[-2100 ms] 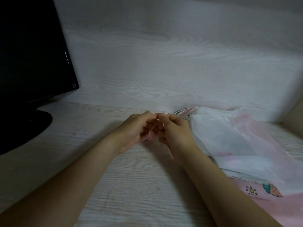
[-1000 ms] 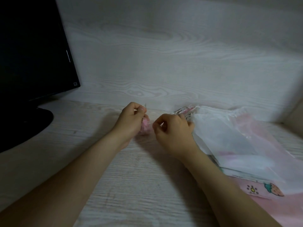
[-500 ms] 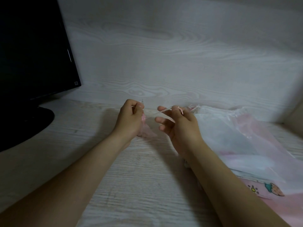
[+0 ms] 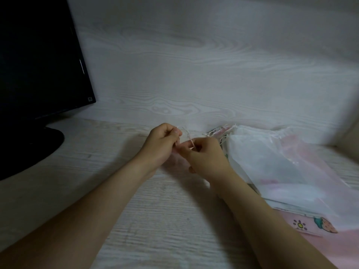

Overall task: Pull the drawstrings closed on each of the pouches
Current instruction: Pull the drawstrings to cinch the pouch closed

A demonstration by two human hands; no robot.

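Mid-desk, pouch [image 4: 175, 161]: between both hands, strings [image 4: 190, 140] leading left and right.
Left hand [image 4: 161, 145]: pinching one string.
Right hand [image 4: 206, 158]: pinching the other.

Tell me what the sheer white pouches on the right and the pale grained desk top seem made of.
Sheer white pouches: probably organza or fine mesh; pink shows through them. Pale grained desk top: wood or wood-look laminate, matte; swirling grain lines.
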